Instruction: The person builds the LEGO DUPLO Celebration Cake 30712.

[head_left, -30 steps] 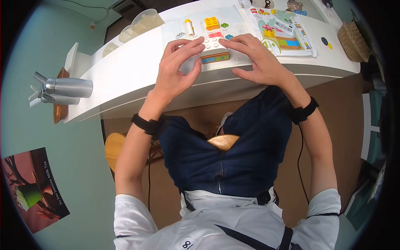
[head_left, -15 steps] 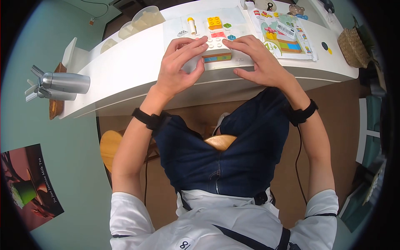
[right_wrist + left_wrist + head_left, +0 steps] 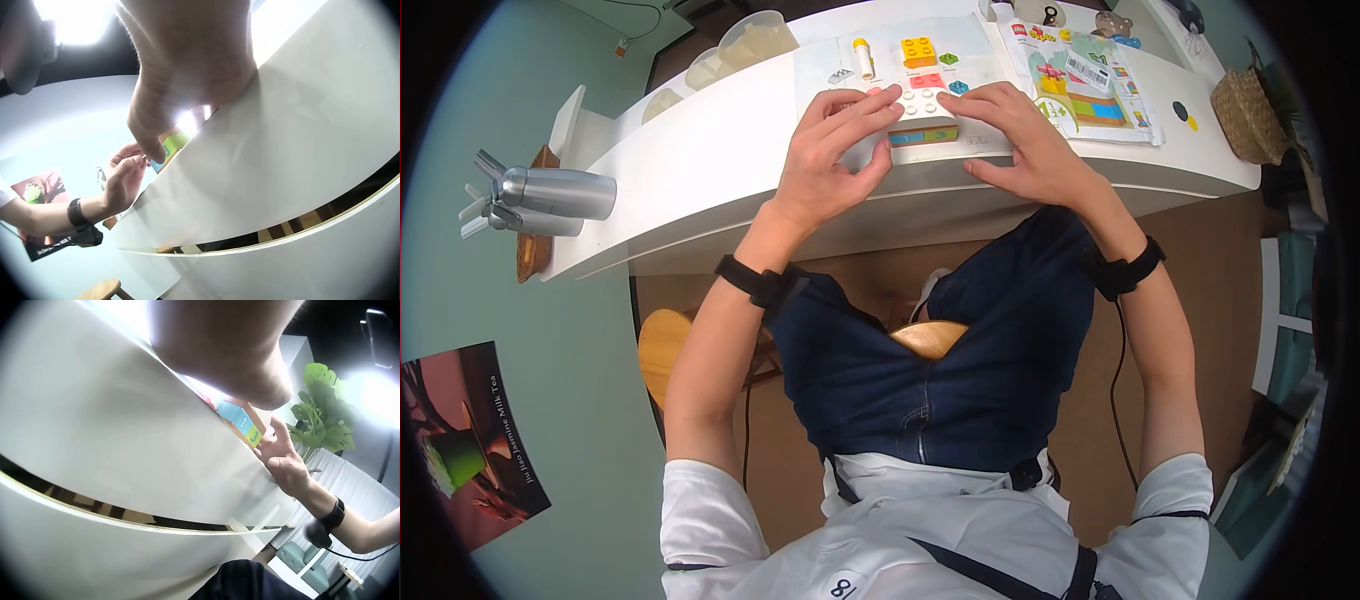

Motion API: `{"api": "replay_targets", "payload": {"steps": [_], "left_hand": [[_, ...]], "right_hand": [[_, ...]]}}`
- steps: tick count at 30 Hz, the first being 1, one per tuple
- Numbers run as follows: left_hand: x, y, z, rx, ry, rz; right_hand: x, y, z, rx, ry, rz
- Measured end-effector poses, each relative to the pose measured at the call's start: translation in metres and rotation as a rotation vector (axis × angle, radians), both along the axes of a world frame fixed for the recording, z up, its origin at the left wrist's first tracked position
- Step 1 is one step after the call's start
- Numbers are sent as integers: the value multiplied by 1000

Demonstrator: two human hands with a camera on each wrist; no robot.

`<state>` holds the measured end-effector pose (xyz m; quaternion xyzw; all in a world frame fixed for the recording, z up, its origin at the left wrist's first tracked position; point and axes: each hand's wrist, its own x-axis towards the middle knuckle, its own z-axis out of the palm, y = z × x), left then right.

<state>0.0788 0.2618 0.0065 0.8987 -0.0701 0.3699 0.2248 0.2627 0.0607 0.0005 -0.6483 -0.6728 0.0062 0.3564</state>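
Observation:
A white brick with round studs sits on top of a base of coloured bricks at the table's near edge. Blue and green faces with the numbers 1 and 3 show on those bricks in the left wrist view. My left hand lies along the stack's left side, fingertips at the white brick's top edge and thumb near the front corner. On the other side is my right hand, its index fingertip at the white brick's right edge and its thumb spread away from the stack.
Behind the stack, a yellow brick and a white tube with a yellow cap lie on a printed sheet. A Lego Duplo bag is at the right, before a woven basket. Metal dispensers stand far left.
Both hands keep almost the same pose around the brick stack. The head view has shifted slightly, so the table and the things on it appear a little displaced.

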Motion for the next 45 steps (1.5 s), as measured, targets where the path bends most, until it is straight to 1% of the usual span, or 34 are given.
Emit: {"api": "replay_targets", "payload": {"steps": [2, 5, 9, 12, 15, 16, 17, 18, 21, 24, 27, 29, 33, 37, 39, 40, 42, 43, 45], "left_hand": [[1, 3, 2, 42, -1, -16], [1, 6, 4, 53, 14, -45], [0, 0, 8, 35, -13, -35], [4, 3, 14, 105, -16, -34], [11, 3, 15, 72, -27, -36], [12, 1, 16, 29, 18, -36], [12, 0, 17, -15, 64, -38], [11, -1, 18, -12, 48, -35], [8, -4, 16, -88, 112, -27], [0, -2, 16, -66, 119, -27], [-7, 2, 15, -34, 87, -6], [-10, 7, 14, -32, 100, 3], [-17, 13, 17, -9, 122, 18], [-22, 23, 10, -14, 120, 42], [-25, 23, 4, -127, 114, 52], [-26, 23, 1, -129, 112, 53], [-26, 22, -5, -303, 158, 39], [-25, 22, -6, -307, 154, 37], [-23, 23, -9, -443, 176, 71]], "right_hand": [[0, 0, -1, -11, 6, -3], [0, 0, -1, -3, -3, -2], [1, 1, 0, 26, -28, 7], [0, -1, 5, 27, -42, 32], [0, -4, 15, -42, -91, 38], [-3, -7, 25, -39, -106, 40], [-7, -10, 38, -132, -128, 14], [-10, -12, 48, -224, -152, -14], [-10, -11, 55, -189, -223, -9], [-12, -8, 57, -187, -248, -3], [-16, -4, 56, -240, -258, -16], [-20, 1, 54, -169, -282, 3], [-26, 10, 57, -158, -318, 15], [-30, 23, 58, -160, -323, 32], [-31, 25, 57, -155, -325, 42], [-30, 26, 58, -169, -341, 31], [-29, 28, 61, -185, -364, 20], [-29, 28, 61, -186, -351, 23], [-29, 28, 61, -191, -343, 28]]}}
